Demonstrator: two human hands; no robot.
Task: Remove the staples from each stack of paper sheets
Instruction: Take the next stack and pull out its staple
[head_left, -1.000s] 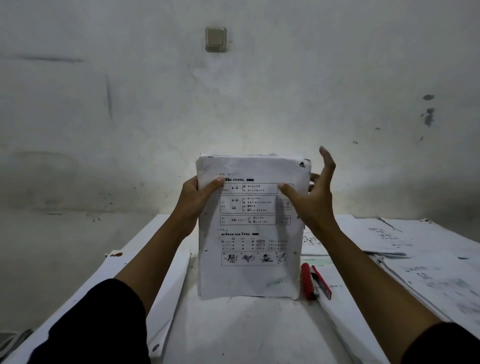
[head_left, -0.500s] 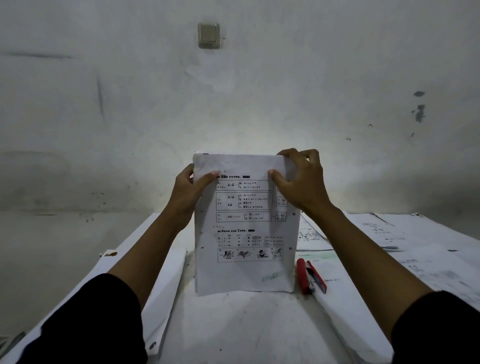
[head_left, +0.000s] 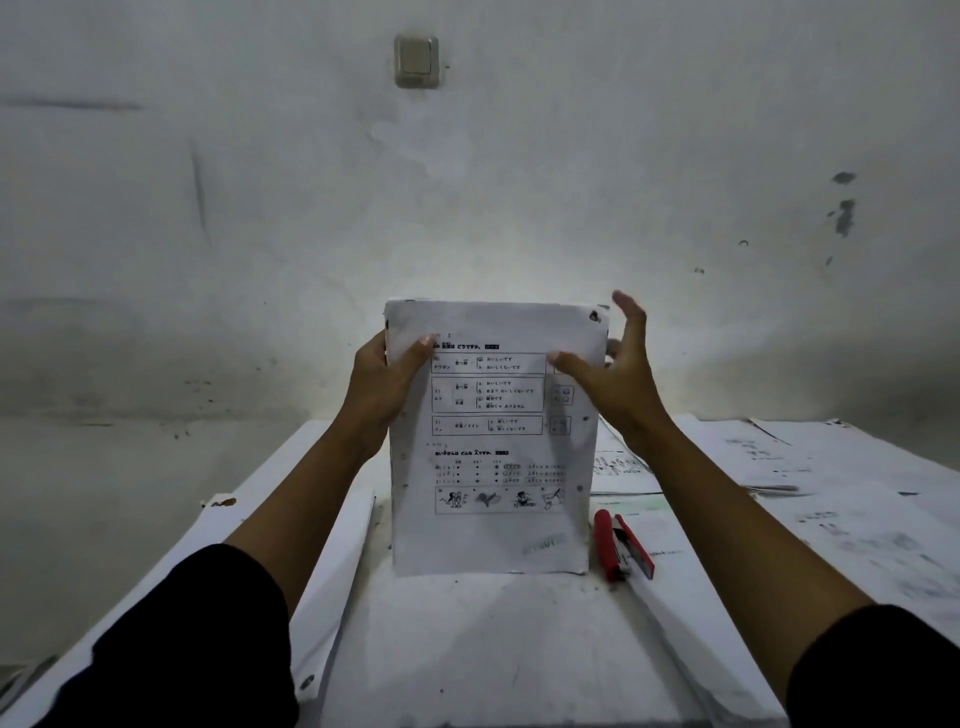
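A: Where is the stack of paper (head_left: 493, 441) just now?

B: Standing on its bottom edge on the table (head_left: 467, 649), between the two hands, printed side toward the person. The left hand (head_left: 382, 387) grips its upper left edge, thumb curled over the front and fingers hidden behind. The right hand (head_left: 618, 374) is spread open at the upper right corner; its thumb lies on the front sheet, the other fingers stand straight and away from the page, gripping nothing.

A: How will it handle?

B: Light but floppy, I'd judge. It is thick enough to stand, yet the sheets would fan or buckle if pinched at one point. Best held at both side edges near the top. The dark mark at the corner just above the right thumb may be the staple; too small to say.

A: And room to work?

B: A red stapler (head_left: 621, 545) lies just below the right hand, beside the stack's lower right corner. More loose papers (head_left: 831, 493) cover the table out past the right forearm, and a sheet (head_left: 337, 571) lies beneath the left forearm. The bare patch nearest the person looks free for laying the stack flat.
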